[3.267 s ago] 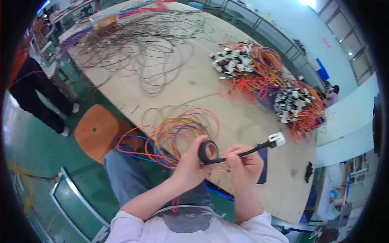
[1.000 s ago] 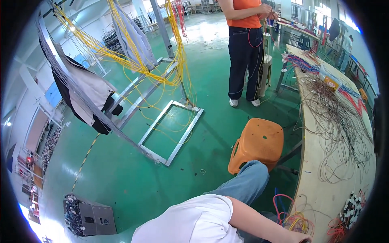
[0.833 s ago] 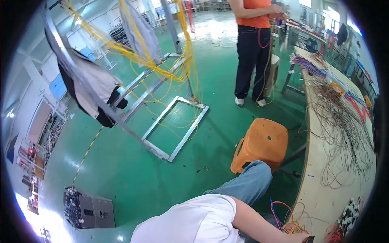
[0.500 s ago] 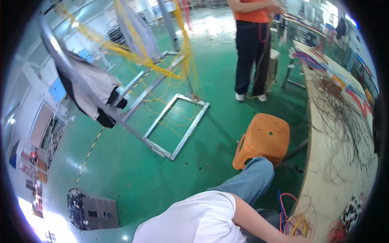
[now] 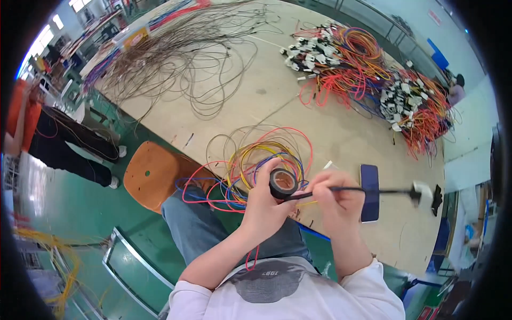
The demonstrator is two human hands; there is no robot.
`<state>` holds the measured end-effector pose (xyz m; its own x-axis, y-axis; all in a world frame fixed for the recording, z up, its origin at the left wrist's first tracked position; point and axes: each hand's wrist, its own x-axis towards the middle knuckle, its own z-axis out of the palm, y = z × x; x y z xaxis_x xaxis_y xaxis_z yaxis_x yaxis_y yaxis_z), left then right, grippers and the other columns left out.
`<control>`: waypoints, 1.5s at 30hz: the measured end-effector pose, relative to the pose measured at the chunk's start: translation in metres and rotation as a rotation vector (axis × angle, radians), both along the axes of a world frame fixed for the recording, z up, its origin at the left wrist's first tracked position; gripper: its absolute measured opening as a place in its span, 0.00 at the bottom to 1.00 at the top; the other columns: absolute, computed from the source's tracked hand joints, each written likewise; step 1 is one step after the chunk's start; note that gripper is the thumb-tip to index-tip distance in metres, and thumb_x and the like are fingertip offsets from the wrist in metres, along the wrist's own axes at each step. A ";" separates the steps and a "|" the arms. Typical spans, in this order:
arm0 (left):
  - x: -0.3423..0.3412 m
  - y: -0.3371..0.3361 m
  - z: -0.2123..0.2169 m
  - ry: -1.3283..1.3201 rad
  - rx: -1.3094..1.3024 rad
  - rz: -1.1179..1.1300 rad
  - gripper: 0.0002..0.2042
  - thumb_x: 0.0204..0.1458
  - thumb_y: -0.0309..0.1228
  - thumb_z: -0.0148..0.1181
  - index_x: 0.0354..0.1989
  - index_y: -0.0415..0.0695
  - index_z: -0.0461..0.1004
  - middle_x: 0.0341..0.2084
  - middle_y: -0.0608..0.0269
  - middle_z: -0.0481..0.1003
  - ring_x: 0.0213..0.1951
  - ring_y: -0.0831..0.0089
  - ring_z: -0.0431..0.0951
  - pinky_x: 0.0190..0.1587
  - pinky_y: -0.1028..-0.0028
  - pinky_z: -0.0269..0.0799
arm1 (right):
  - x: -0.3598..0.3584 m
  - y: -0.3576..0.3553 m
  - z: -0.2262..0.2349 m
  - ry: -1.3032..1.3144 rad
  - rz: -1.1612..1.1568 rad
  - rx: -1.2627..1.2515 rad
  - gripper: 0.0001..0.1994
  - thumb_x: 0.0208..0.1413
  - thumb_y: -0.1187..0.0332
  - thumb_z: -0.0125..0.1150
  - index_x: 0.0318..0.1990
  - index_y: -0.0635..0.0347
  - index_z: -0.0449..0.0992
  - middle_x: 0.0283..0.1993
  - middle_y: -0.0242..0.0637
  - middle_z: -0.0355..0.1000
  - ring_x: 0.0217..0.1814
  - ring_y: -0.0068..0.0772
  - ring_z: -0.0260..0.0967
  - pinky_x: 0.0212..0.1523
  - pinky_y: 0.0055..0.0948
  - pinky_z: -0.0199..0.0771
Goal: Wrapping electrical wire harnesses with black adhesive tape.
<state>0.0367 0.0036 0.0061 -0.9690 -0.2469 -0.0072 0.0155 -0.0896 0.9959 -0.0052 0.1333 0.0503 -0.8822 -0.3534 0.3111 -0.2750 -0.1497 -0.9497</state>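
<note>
Held in my left hand (image 5: 262,207) is a roll of black tape (image 5: 283,183), its brown core facing up. My left fingers also meet the black-wrapped wire harness (image 5: 389,191) beside the roll. Around that harness my right hand (image 5: 340,201) is closed, thumb and fingers pinching it. The wrapped length stretches to the right and ends at a white connector (image 5: 423,196), a little blurred. Beyond my left hand, loose coils of red, yellow and blue wire (image 5: 242,160) lie on the table edge, some hanging over my lap.
A phone (image 5: 369,194) lies on the wooden table (image 5: 266,109) beneath the harness. Heaped wires with white connectors (image 5: 341,64) fill the far right, and thin brown wires (image 5: 181,64) spread far left. An orange stool (image 5: 152,176) and a person (image 5: 58,136) are at the left.
The view has swung from the floor and metal frame to the table. Both my hands now show with the tape roll and harness; before, only one arm showed at the lower right.
</note>
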 end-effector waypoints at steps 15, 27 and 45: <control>0.008 0.004 -0.029 0.451 -0.096 -0.244 0.26 0.36 0.27 0.67 0.43 0.41 0.58 0.32 0.62 0.61 0.22 0.79 0.59 0.24 0.80 0.60 | -0.023 0.014 0.003 -0.311 -0.161 -0.133 0.04 0.52 0.76 0.51 0.26 0.63 0.69 0.24 0.38 0.67 0.21 0.21 0.60 0.21 0.18 0.58; -0.005 0.003 -0.003 -0.030 0.955 -0.287 0.24 0.42 0.23 0.59 0.48 0.43 0.57 0.33 0.59 0.70 0.22 0.78 0.67 0.20 0.83 0.61 | -0.025 0.012 0.000 -0.299 -0.040 -0.285 0.05 0.54 0.72 0.53 0.30 0.64 0.68 0.28 0.40 0.69 0.23 0.20 0.62 0.23 0.18 0.63; -0.016 0.012 -0.019 0.000 0.023 -0.154 0.30 0.39 0.17 0.61 0.53 0.42 0.56 0.34 0.62 0.70 0.34 0.79 0.72 0.32 0.79 0.69 | -0.012 0.010 0.018 -0.134 0.057 -0.202 0.02 0.51 0.78 0.55 0.33 0.67 0.70 0.32 0.38 0.70 0.32 0.21 0.69 0.32 0.18 0.71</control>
